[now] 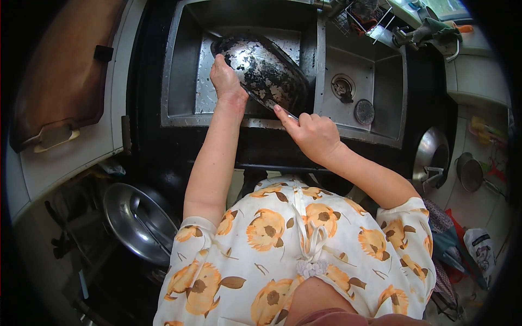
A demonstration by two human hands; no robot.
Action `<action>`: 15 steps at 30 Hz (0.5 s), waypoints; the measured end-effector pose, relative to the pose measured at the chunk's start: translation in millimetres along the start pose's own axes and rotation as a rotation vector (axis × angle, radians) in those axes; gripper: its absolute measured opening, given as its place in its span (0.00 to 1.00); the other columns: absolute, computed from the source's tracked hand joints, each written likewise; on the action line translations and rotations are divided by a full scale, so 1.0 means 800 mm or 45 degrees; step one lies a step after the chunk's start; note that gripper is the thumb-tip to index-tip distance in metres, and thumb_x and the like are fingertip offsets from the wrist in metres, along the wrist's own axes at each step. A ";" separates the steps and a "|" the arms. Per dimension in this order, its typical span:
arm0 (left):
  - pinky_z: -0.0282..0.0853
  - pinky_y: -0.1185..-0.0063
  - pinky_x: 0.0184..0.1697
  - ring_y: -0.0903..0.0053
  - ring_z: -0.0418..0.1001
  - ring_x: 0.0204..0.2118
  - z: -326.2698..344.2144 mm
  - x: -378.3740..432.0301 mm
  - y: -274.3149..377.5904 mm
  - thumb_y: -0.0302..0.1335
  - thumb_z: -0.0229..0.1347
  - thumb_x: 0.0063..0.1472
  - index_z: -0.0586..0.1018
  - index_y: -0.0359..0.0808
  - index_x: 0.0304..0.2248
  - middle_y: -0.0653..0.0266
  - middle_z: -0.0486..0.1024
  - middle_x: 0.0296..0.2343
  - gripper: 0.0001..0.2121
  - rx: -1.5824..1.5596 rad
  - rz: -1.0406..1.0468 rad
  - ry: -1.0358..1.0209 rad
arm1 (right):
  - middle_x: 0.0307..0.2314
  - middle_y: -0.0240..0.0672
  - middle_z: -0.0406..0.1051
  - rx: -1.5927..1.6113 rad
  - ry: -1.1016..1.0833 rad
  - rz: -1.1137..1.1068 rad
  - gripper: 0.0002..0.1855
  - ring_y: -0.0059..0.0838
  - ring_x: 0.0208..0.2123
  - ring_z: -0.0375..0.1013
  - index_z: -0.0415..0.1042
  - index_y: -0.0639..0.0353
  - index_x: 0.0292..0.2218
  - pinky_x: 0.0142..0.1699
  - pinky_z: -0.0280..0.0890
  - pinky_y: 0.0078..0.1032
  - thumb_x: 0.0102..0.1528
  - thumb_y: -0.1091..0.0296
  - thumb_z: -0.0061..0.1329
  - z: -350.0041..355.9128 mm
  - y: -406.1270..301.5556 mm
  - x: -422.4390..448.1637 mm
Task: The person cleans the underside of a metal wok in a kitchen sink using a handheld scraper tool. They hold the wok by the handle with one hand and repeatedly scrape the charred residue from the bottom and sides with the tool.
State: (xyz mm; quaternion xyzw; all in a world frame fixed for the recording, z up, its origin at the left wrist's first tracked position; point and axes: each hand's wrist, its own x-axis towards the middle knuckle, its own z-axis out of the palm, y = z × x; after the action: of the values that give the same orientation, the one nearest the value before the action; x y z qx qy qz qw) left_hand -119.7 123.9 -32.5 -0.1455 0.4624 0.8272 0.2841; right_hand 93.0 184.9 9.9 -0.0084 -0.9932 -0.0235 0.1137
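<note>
A metal pan (265, 69) with a blackened, patchy, partly bare surface is tilted over the left basin of a stainless steel double sink (179, 81). My left hand (226, 79) grips its left edge, with the fingers partly hidden. At the pan's near edge, my right hand (312, 132) is closed around a slim metal tool (290, 115), its index finger stretched along it. The tool's tip lies against the pan's rim; its kind cannot be told.
The right basin holds a drain (343, 86) with dark debris and a round strainer (364, 111). A wooden cutting board (69, 61) stands at the far left, above a large steel bowl (134, 232). A wire rack (369, 20) and the faucet (401, 36) are at upper right.
</note>
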 end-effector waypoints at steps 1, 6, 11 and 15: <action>0.76 0.71 0.35 0.68 0.76 0.33 0.002 -0.001 0.000 0.34 0.37 0.61 0.71 0.29 0.38 0.58 0.74 0.33 0.17 -0.018 -0.011 -0.015 | 0.12 0.26 0.57 -0.020 -0.017 -0.012 0.26 0.21 0.12 0.62 0.68 0.43 0.52 0.16 0.60 0.18 0.50 0.69 0.47 -0.001 0.001 0.002; 0.76 0.70 0.36 0.67 0.76 0.34 0.000 -0.002 -0.004 0.34 0.36 0.62 0.71 0.29 0.39 0.56 0.74 0.34 0.18 -0.088 0.026 -0.087 | 0.12 0.25 0.57 -0.003 -0.010 -0.030 0.25 0.21 0.13 0.63 0.68 0.44 0.52 0.16 0.61 0.19 0.51 0.70 0.46 -0.001 0.000 0.000; 0.76 0.70 0.36 0.66 0.76 0.35 0.000 -0.004 -0.001 0.35 0.36 0.62 0.71 0.28 0.39 0.55 0.74 0.35 0.18 0.037 0.017 0.014 | 0.12 0.26 0.61 -0.022 0.130 0.058 0.25 0.22 0.12 0.65 0.67 0.44 0.52 0.17 0.61 0.20 0.51 0.70 0.45 0.023 -0.013 0.055; 0.76 0.70 0.37 0.64 0.76 0.36 -0.006 0.004 -0.002 0.37 0.36 0.62 0.70 0.28 0.41 0.55 0.74 0.36 0.20 -0.049 0.048 -0.039 | 0.12 0.27 0.63 0.057 0.058 0.109 0.24 0.24 0.12 0.67 0.68 0.42 0.51 0.17 0.63 0.21 0.51 0.69 0.44 0.007 -0.017 0.051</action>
State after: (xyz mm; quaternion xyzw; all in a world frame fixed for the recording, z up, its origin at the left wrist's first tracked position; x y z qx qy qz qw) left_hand -121.1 121.5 -37.7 -0.1295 0.4447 0.8433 0.2727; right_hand 52.1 172.0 13.1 -0.0477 -0.9894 0.0035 0.1375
